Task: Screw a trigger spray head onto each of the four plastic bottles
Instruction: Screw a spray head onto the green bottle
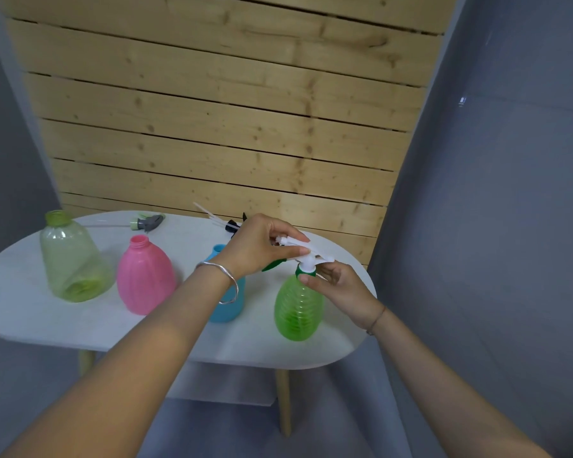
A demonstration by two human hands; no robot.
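Left hand (258, 246) pinches the white spray head (303, 251); right hand (339, 285) closes on its collar atop the green ribbed bottle (296, 309), near the worktop's (20, 292) right edge. Keep head square, turn collar only. Pale green bottle (72, 259), pink bottle (144, 276) and blue bottle (227, 309) stand open; spare heads at back edge, probably two.

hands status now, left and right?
Left hand: closed on the white spray head.
Right hand: gripping the green collar on the green bottle.

no readable text, seemingly, on any bottle
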